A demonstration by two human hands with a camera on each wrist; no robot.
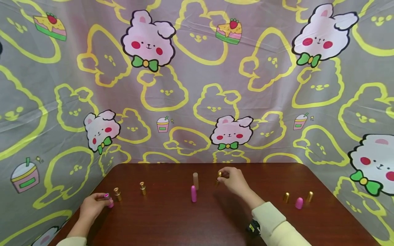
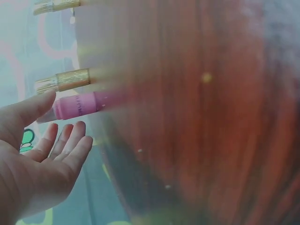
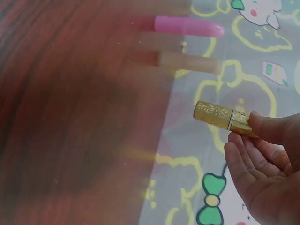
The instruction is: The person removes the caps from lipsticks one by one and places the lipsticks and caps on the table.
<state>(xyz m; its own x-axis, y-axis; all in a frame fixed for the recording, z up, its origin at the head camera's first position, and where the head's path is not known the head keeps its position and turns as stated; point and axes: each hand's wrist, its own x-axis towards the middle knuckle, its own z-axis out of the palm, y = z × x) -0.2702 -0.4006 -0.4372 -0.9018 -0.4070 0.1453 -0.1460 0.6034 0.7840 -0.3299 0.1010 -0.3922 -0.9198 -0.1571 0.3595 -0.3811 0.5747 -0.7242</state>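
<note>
At the left of the table, my left hand (image 1: 91, 206) pinches the top of an uncapped pink lipstick tube (image 1: 109, 201) standing upright. The tube (image 2: 79, 105) is also in the left wrist view, with the thumb on its top end. Right beside it stands an uncapped gold lipstick tube (image 1: 117, 194), and another gold tube (image 1: 142, 188) is farther off. Near the back middle, my right hand (image 1: 234, 179) grips a closed gold lipstick (image 3: 213, 115) by its capped end. A capped pink lipstick (image 1: 193, 194) and a pale beige one (image 1: 195, 181) stand left of that hand.
On the right stand two gold caps (image 1: 286, 197) (image 1: 310, 196) with a pink cap (image 1: 299, 203) between them. The dark wooden table (image 1: 191, 225) reaches back to a patterned cloth (image 1: 191, 78), which hangs behind and along both sides.
</note>
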